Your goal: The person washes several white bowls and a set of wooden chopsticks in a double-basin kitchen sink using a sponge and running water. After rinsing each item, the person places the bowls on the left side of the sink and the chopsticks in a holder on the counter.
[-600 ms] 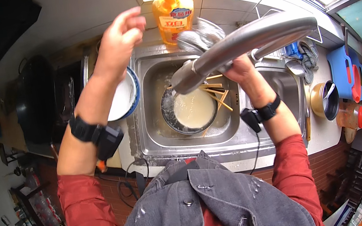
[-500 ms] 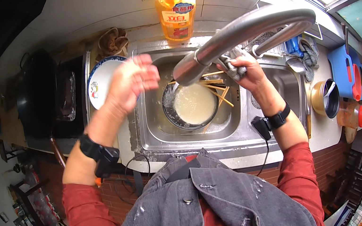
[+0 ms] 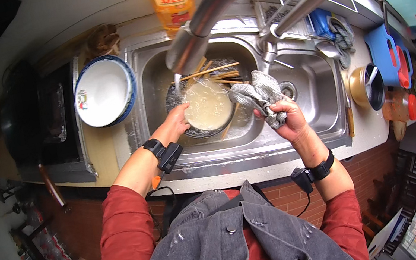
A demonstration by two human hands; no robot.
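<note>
In the left sink basin [image 3: 152,62] a bowl of cloudy, rippling water [image 3: 210,108] sits inside a dark round pot [image 3: 202,132]. My left hand [image 3: 178,122] is closed at the bowl's left edge, some of its fingers hidden. Several wooden chopsticks [image 3: 220,68] lie across the far side of the pot. From the metal faucet [image 3: 189,50] a thin stream of water runs down close to the pot's far left side. Bunched in my right hand [image 3: 290,119] is a grey knitted cloth [image 3: 262,93], held over the divider between the basins.
White bowls with blue rims [image 3: 103,92] are stacked on the counter at left, beside the stove. An orange detergent bottle [image 3: 173,3] stands behind the sink. On the right are a second basin [image 3: 318,95], a gold pot with a spoon [image 3: 360,85] and a blue cutting board [image 3: 384,56].
My left hand has come down from beside the white bowls to the bowl in the sink. The cloth in my right hand has moved nearer to me, out from behind the faucet. Water now runs.
</note>
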